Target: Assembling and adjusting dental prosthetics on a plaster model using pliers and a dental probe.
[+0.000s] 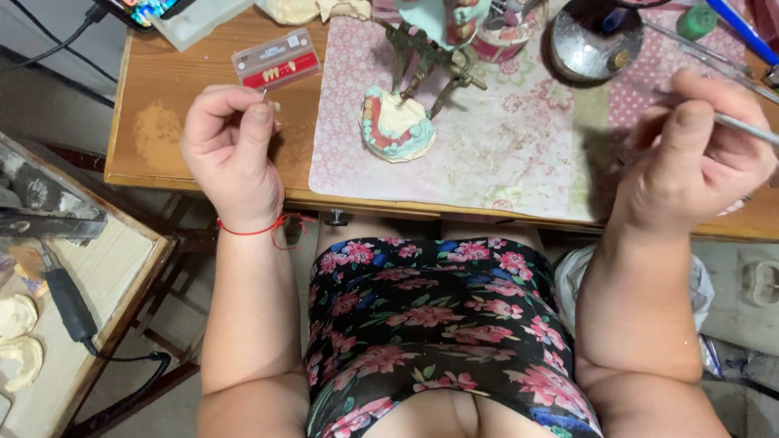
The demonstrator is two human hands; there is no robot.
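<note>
The left hand (231, 150) pinches a tiny tooth (265, 96) between thumb and fingers, near a tooth card (276, 58). The right hand (698, 154) has its fingers clamped on a metal tool (746, 128). A denture model (396, 126) lies on the desk (162, 122) between them.

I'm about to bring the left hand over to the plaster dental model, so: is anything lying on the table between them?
Nothing visible does. The left hand is raised over bare wood, and the dental model lies to its right on the floral mat. The tooth card sits farther back, off that line.
</note>
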